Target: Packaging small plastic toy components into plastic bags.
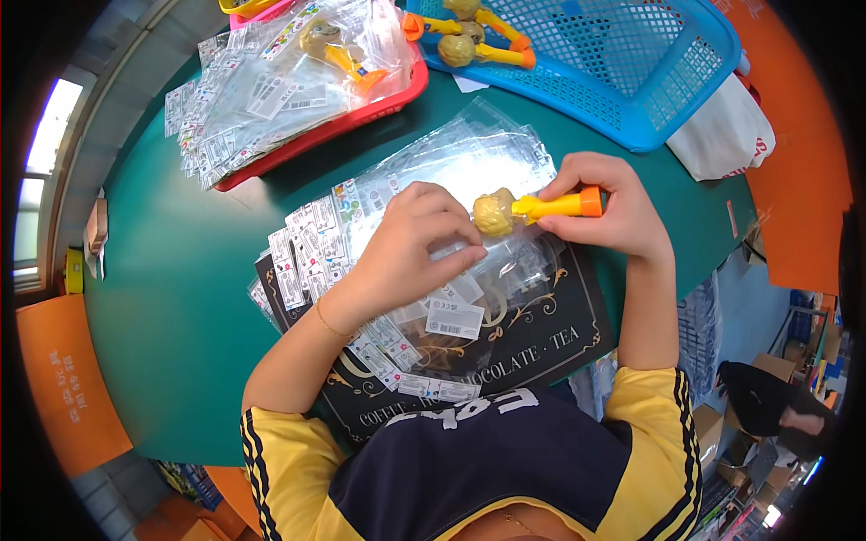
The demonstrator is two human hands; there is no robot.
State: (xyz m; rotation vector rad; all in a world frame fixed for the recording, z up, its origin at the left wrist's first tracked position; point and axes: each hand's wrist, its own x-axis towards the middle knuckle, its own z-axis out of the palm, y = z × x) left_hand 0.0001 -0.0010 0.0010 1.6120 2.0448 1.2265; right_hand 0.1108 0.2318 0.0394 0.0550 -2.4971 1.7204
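Observation:
My right hand [622, 209] grips a yellow toy [552, 207] with a rounded golden head at one end and an orange cap at the other. The toy lies sideways, its head pointing left toward my left hand [419, 236]. The fingers of my left hand are curled at the edge of a clear plastic bag [519, 261], close beside the golden head. Whether the head is inside the bag or over it, I cannot tell. Beneath both hands lies a stack of clear bags [397, 171] with printed paper strips.
A black printed mat [559, 338] lies under the stack on the green table [153, 298]. At the back left, a red basket [334, 126] holds filled bags. A blue basket [622, 126] at the back right has several similar toys [456, 51]. A white bag [722, 135] sits beside it.

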